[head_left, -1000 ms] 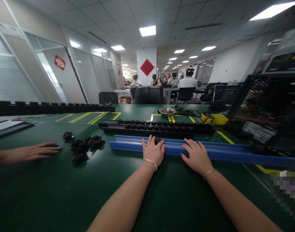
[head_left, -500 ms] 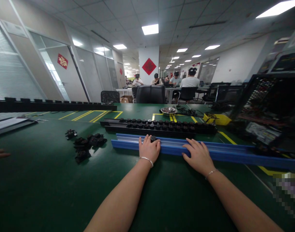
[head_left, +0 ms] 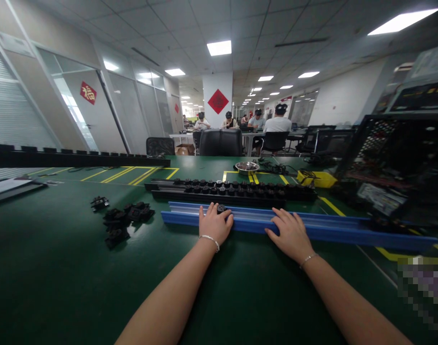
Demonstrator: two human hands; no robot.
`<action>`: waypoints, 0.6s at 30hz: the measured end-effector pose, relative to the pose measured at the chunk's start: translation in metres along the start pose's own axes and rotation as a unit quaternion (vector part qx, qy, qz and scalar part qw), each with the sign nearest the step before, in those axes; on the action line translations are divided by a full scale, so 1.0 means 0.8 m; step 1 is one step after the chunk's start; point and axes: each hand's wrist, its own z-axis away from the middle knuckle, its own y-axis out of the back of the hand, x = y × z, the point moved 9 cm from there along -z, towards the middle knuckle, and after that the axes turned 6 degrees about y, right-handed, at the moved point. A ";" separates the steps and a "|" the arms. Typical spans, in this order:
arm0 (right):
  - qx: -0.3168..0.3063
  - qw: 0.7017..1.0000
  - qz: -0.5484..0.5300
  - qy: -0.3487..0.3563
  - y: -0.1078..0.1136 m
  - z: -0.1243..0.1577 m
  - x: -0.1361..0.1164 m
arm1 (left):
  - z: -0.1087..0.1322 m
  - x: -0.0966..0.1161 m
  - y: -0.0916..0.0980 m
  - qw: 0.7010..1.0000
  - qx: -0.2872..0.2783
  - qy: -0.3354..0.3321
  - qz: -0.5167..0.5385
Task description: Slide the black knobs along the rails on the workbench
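Observation:
A long blue rail [head_left: 251, 225] with a channel along its top lies across the green table in front of me. At its left half, my left hand [head_left: 215, 227] has thumb and fingers around a small black part [head_left: 221, 208] seated in the channel. Farther right, my right hand [head_left: 289, 235] lies over the rail's near edge with fingers stretched and apart, holding nothing. Similar black parts lie in a loose pile [head_left: 120, 220] left of the rail, with one black part [head_left: 99, 203] a little apart from it.
Behind the blue rail lie black rails [head_left: 219, 195] lined with black parts. Farther back are a metal bowl [head_left: 246, 167], black cables [head_left: 274, 166] and a yellow tray [head_left: 316, 179]. An open-sided black case [head_left: 394, 163] stands right. Another long black rail [head_left: 78, 159] extends at left. People sit beyond.
The view has shifted slightly, so most things sit a little farther left. Another person's fingers at the left edge have gone out of view. Both my hands keep their places on the rail.

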 end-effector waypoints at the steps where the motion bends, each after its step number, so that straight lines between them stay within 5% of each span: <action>1: 0.003 1.000 0.000 0.000 0.000 0.000 0.000 | 0.000 -0.002 0.001 1.000 -0.003 -0.004 -0.001; 18: -0.007 1.000 0.004 -0.003 0.000 0.000 -0.001 | -0.007 -0.047 0.007 0.998 0.056 0.029 -0.020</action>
